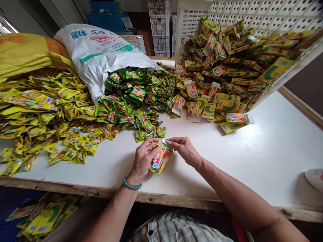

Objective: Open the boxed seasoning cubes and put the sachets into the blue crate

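A small yellow and green candy box [161, 160] with "TWINS" lettering is held tilted over the white table, near its front edge. My left hand [143, 156] grips it from the left side, thumb across the upper face; a beaded bracelet is on that wrist. At the box's top end, the fingers of my right hand [184, 149] pinch a pale flap. Whether the flap is tucked in cannot be made out. Just beyond my hands lie several green candy packets [148, 134], at the front of a large heap of green packets [141, 104].
Left, yellow packets [47, 107] spill from a yellow sack [30, 50], beside a white sack [101, 47]. At right, a tipped white crate [254, 11] pours out candy boxes [232, 72]. More flat cartons [47, 215] lie below the table edge [176, 200].
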The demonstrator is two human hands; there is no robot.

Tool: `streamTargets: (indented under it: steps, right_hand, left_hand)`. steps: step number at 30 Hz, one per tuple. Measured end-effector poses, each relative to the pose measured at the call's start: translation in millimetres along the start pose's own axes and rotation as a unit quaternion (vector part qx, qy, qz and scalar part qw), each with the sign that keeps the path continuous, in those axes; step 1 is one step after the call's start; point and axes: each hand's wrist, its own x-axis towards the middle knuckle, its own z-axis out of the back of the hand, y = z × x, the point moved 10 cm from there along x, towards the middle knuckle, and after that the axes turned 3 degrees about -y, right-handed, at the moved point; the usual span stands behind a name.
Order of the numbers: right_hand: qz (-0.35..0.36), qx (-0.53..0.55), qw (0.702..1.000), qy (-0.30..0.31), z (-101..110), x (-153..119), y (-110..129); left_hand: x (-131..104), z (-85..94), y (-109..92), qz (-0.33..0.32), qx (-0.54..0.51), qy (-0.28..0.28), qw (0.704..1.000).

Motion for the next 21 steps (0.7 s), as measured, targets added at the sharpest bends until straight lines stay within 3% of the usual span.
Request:
streamTargets:
  steps: [7, 14, 18, 21]
  right_hand:
    - [-0.004, -0.008, 0.994, 0.105, -6, -7, 6]
    - [0.021, -0.077, 0.995, 0.063, 2, -6, 13]
    - [0.083, -0.134, 0.985, 0.065, -4, -12, 23]
    - [0.089, -0.097, 0.99, 0.056, -10, -17, 18]
  left_hand:
    - [-3, 3.7, -7, -0.027, 0.017, -0.006, 0.999]
    - [-3, 3.1, -13, -0.078, 0.061, 0.013, 0.995]
    - [-5, 5.5, -18, -0.107, 0.104, 0.001, 0.989]
    - [-5, 9.2, -17, -0.101, 0.092, -0.014, 0.991]
